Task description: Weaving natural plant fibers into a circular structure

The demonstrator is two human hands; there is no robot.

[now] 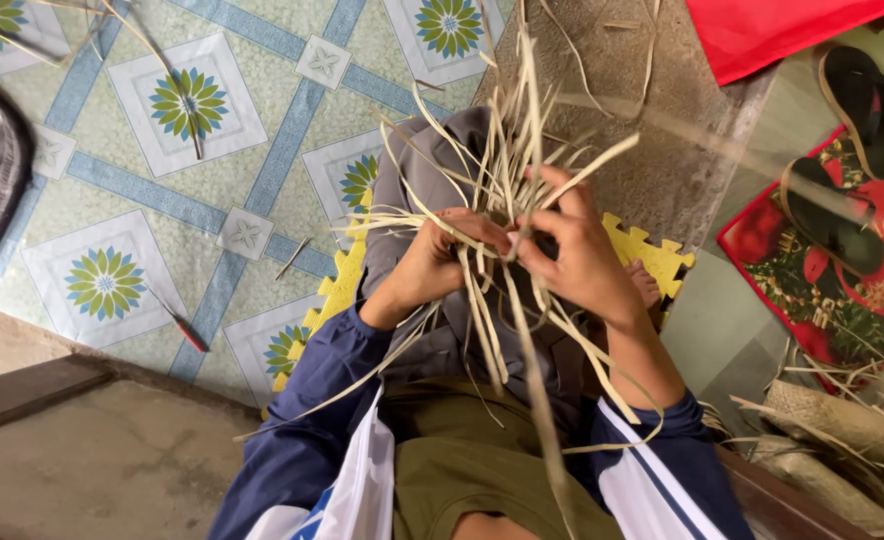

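Observation:
A tangle of pale straw strips fans out above my lap, the ends pointing in many directions. My left hand is closed on the strips at the bundle's left side. Touching it on the right, my right hand grips the strips too, fingers curled round the crossing point. Loose ends hang down over my grey trousers and between my blue sleeves. What lies under the hands is hidden.
A yellow foam puzzle mat lies under my legs on patterned floor covering. A small red-handled tool lies left. Dark sandals rest on a red mat at right, woven straw work below them. A low step lies bottom left.

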